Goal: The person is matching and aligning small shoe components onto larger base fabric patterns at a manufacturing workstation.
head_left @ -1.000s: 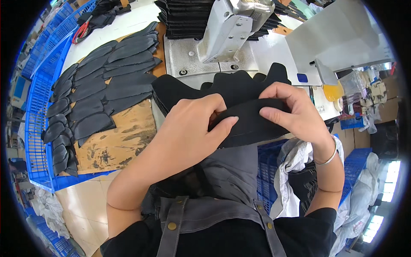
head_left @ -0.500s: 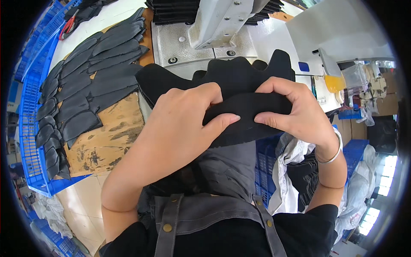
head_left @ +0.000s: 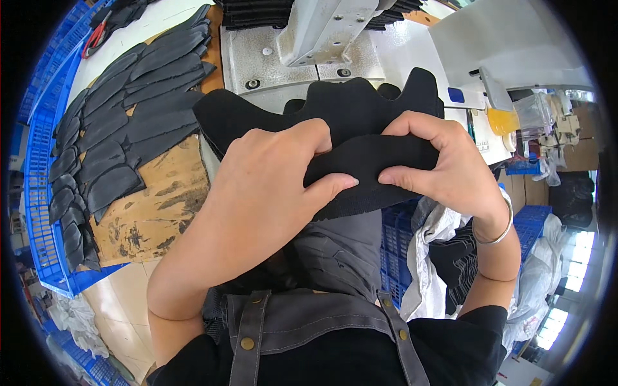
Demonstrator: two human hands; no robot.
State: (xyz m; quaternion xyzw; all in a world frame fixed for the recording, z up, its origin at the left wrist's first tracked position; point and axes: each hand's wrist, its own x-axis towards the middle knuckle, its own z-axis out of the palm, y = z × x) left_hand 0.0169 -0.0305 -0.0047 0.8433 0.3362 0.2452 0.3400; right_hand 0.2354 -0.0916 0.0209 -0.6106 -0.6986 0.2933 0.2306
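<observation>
Both of my hands grip a black cut fabric piece (head_left: 351, 106) with a wavy far edge, directly in front of my lap. Its near part is folded up into a rounded flap. My left hand (head_left: 273, 174) has its thumb lying on the flap's left end, its other fingers curled behind. On the right end, my right hand (head_left: 447, 167) pinches the flap between thumb and fingers. The two thumbs point toward each other, a short gap apart. More black layers show under the piece at its right edge; how many I cannot tell.
Beyond the fabric stands a white sewing machine (head_left: 325, 32) on a metal bed, with stacked black pieces (head_left: 253, 14) behind it. Dark curved pieces (head_left: 151, 80) overlap on a brown board (head_left: 158, 209) at left, beside a blue crate (head_left: 40, 235). Red-handled scissors (head_left: 95, 37) lie far left.
The view has shifted slightly, so the bench and machine sit a little further left and up. My hands keep nearly the same grip on the fabric piece.
</observation>
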